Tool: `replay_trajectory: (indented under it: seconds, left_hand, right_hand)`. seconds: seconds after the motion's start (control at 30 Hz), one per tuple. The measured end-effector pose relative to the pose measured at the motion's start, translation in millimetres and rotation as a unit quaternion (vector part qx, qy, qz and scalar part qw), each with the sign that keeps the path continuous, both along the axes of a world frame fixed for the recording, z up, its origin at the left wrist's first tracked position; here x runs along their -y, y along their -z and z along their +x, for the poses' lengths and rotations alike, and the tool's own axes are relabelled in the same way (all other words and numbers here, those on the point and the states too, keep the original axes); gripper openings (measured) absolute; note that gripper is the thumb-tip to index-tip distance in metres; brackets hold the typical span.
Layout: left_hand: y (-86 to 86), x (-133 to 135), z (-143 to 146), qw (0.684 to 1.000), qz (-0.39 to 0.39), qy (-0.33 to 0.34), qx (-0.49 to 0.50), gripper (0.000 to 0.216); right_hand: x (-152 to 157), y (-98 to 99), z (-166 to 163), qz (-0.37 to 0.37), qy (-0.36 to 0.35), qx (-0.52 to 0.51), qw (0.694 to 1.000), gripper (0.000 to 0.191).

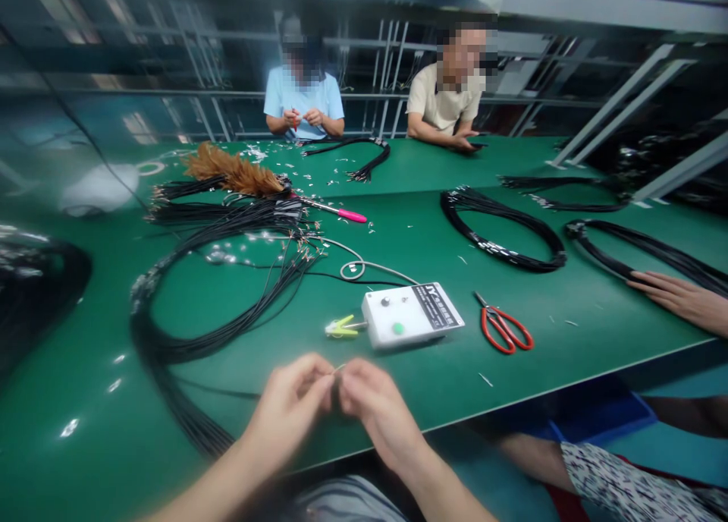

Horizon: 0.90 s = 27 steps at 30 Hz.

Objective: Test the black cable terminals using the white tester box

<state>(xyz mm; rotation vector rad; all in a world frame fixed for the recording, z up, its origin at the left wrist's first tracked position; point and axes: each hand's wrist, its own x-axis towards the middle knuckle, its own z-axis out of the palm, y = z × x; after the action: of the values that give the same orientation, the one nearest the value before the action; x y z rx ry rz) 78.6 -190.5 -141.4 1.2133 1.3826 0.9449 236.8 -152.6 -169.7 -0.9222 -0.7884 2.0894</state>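
Note:
My left hand point(293, 400) and my right hand point(378, 408) meet above the near edge of the green table. Fingertips of both are pinched together on the end of a thin black cable point(227, 392). A fine light wire shows between them; the rest of that end is hidden by my fingers. The cable trails left toward a large coiled bundle of black cables point(142, 328) with bare copper-coloured ends. Just beyond my hands stands a white box point(395, 328) with a knob, a green button and a label. A yellow-green clip point(343, 327) sits at its left side.
Red-handled scissors point(505, 331) lie right of the box. Coiled cables point(512, 256) and a brown feather duster point(233, 169) are farther back. A neighbour's hand point(682, 300) rests on cables at right. Two people sit across the green table point(569, 309). Scraps are scattered about.

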Motion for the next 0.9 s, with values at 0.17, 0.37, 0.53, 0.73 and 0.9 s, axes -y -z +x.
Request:
replay_trajectory:
  seconds: [0.17,0.37,0.53,0.73,0.9]
  left_hand:
    - [-2.0,-0.1,0.3,1.000,-0.012,-0.004,-0.007,0.026]
    - [-2.8,0.6,-0.5,1.000,-0.004,0.004,-0.003,0.030]
    - [-2.0,0.3,-0.6,1.000,0.002,0.011,-0.018,0.031]
    - [-4.9,1.4,-0.1,0.999,0.017,0.020,-0.036,0.031]
    - [-7.4,0.8,-1.2,0.998,0.027,0.030,-0.056,0.032]
  right_hand:
    - [-5.2,-0.8,4.0,-0.008,0.017,-0.003,1.000,0.032]
    - [-5.2,-2.8,1.6,0.016,0.014,-0.002,1.000,0.030]
    - [-8.4,-4.1,-3.0,0.024,0.020,-0.005,0.999,0.028]
    - [-12.9,-5.6,-6.1,0.008,0.012,-0.018,1.000,0.027]
    - [-9.0,-4.7,-4.4,0.057,0.020,0.004,0.998,0.025]
